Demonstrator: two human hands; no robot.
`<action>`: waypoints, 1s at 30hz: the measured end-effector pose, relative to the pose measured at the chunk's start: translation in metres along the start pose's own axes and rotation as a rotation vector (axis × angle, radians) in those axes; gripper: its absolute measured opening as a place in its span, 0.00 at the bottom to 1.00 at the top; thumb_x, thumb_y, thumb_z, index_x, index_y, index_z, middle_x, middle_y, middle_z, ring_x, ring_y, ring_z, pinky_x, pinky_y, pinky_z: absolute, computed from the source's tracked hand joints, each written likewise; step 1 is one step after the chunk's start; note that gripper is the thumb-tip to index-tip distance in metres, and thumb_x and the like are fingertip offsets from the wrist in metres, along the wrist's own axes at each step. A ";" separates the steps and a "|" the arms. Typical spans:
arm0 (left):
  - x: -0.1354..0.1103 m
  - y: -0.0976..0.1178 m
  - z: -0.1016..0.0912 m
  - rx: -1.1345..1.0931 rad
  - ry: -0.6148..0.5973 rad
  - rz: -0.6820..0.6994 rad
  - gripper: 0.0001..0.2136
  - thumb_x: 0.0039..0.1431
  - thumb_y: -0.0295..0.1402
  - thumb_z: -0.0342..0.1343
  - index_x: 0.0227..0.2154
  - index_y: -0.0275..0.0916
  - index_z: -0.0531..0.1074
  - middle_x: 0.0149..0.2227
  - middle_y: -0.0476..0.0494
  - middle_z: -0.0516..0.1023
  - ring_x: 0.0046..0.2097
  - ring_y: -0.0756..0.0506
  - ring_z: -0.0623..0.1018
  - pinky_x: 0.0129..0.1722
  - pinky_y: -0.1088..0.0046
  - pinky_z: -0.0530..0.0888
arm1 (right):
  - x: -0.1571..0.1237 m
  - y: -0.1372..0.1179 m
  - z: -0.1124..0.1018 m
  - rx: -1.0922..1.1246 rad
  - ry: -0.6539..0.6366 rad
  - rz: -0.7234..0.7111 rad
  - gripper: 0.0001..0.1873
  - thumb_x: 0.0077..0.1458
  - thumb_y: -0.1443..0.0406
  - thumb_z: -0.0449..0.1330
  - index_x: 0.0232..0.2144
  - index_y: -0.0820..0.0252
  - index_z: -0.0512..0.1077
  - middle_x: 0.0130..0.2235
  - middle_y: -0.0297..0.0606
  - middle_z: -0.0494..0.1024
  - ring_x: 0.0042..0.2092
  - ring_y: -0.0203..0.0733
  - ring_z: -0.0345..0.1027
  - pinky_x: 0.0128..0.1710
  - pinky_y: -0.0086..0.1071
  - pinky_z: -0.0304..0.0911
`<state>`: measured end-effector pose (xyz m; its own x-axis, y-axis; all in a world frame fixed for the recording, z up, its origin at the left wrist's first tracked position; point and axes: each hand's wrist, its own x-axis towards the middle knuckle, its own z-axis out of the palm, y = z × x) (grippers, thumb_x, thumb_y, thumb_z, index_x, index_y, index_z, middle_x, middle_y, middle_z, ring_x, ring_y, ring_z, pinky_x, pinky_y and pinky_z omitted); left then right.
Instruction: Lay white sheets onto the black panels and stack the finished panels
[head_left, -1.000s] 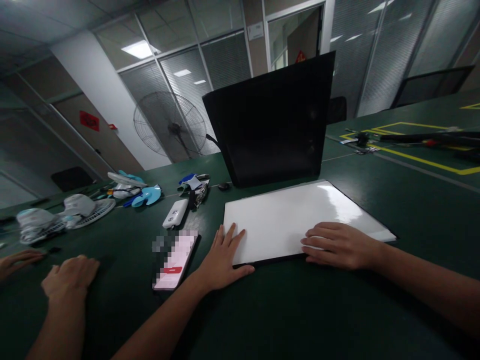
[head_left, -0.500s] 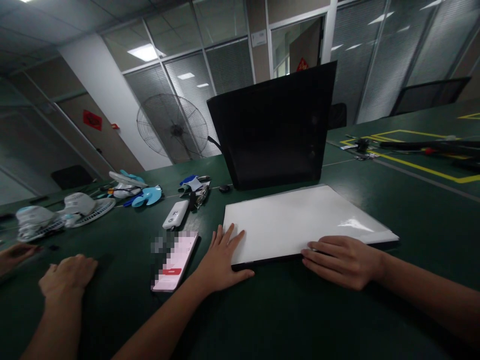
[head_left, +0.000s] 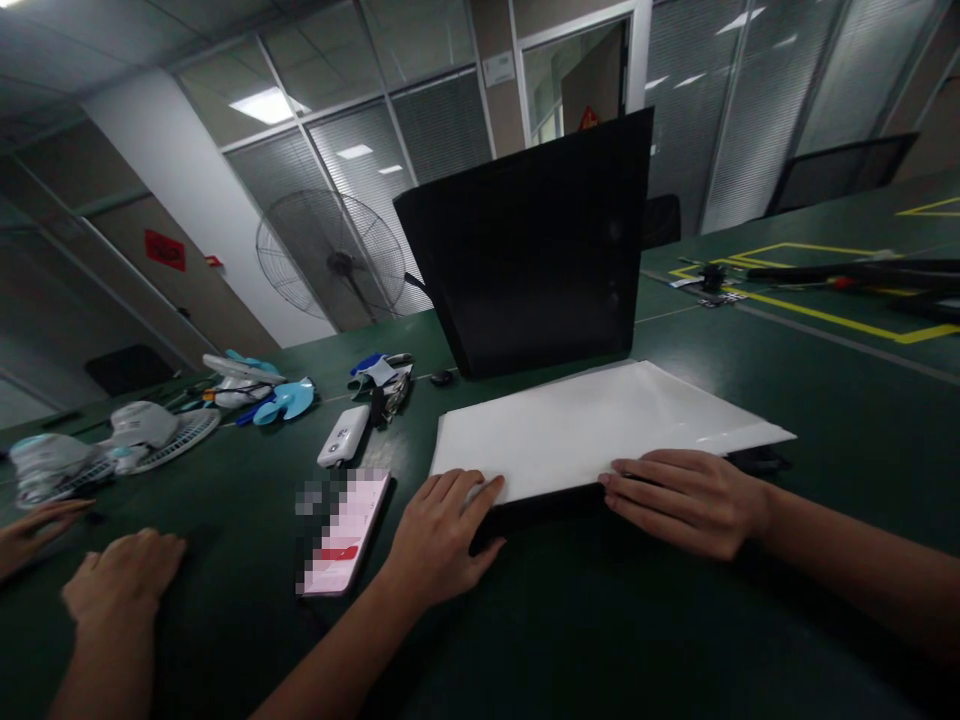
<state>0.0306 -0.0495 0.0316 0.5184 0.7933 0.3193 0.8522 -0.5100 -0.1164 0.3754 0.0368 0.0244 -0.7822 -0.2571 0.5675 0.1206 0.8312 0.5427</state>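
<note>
A flat white board with a dark underside (head_left: pixel 592 425) lies on the green table in front of me, its near edge raised a little off the surface. My left hand (head_left: pixel 439 535) curls around the board's near left corner, fingers on top and thumb against the dark edge. My right hand (head_left: pixel 679 500) grips the near edge further right, fingers laid over the white top. A black upright panel (head_left: pixel 536 255) stands just behind the board.
A phone (head_left: pixel 345 530) with a lit screen lies left of my left hand, a white power bank (head_left: pixel 334 437) beyond it. Another person's hands (head_left: pixel 112 580) rest on the table (head_left: pixel 600 620) at far left. Small fan parts (head_left: pixel 142 435) and blue blades (head_left: pixel 281 398) lie further back.
The board's near edge has lifted from lying flat. My left hand went from flat beside the corner to curled around it. My right hand slid back from the top onto the near edge.
</note>
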 end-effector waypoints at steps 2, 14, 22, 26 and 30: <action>0.001 0.002 0.001 0.010 0.011 -0.003 0.30 0.58 0.38 0.63 0.63 0.41 0.64 0.56 0.35 0.74 0.55 0.34 0.75 0.53 0.52 0.75 | 0.001 0.002 -0.002 -0.010 0.008 0.009 0.13 0.64 0.71 0.55 0.45 0.69 0.78 0.47 0.48 0.81 0.49 0.47 0.75 0.39 0.37 0.76; -0.004 -0.008 0.009 0.112 0.025 0.003 0.17 0.58 0.23 0.54 0.51 0.36 0.72 0.49 0.35 0.82 0.51 0.36 0.81 0.50 0.56 0.79 | -0.006 0.000 0.007 0.048 -0.036 0.027 0.13 0.64 0.70 0.57 0.48 0.67 0.76 0.50 0.47 0.79 0.51 0.46 0.74 0.41 0.37 0.74; -0.011 -0.017 0.020 0.091 0.126 0.118 0.09 0.65 0.25 0.50 0.41 0.38 0.76 0.51 0.37 0.82 0.52 0.37 0.82 0.44 0.57 0.81 | -0.014 -0.001 0.015 -0.002 -0.122 0.164 0.13 0.63 0.73 0.56 0.50 0.67 0.73 0.46 0.45 0.78 0.47 0.43 0.73 0.38 0.35 0.72; -0.010 -0.019 0.021 0.024 0.251 0.135 0.08 0.67 0.27 0.51 0.41 0.40 0.76 0.49 0.40 0.83 0.51 0.40 0.83 0.45 0.60 0.81 | -0.006 0.002 0.002 -0.045 -0.105 0.204 0.12 0.64 0.72 0.56 0.49 0.67 0.72 0.42 0.43 0.79 0.43 0.40 0.73 0.36 0.32 0.71; -0.011 -0.019 0.017 -0.043 0.439 0.066 0.08 0.67 0.36 0.54 0.46 0.44 0.72 0.54 0.40 0.80 0.56 0.37 0.79 0.51 0.56 0.78 | 0.003 0.007 -0.032 -0.108 -0.095 0.294 0.13 0.65 0.73 0.53 0.50 0.65 0.72 0.42 0.43 0.79 0.41 0.39 0.74 0.34 0.31 0.70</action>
<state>0.0098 -0.0428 0.0147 0.4845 0.5470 0.6827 0.8097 -0.5758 -0.1133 0.3938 0.0260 0.0496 -0.7572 0.0374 0.6521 0.4098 0.8046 0.4297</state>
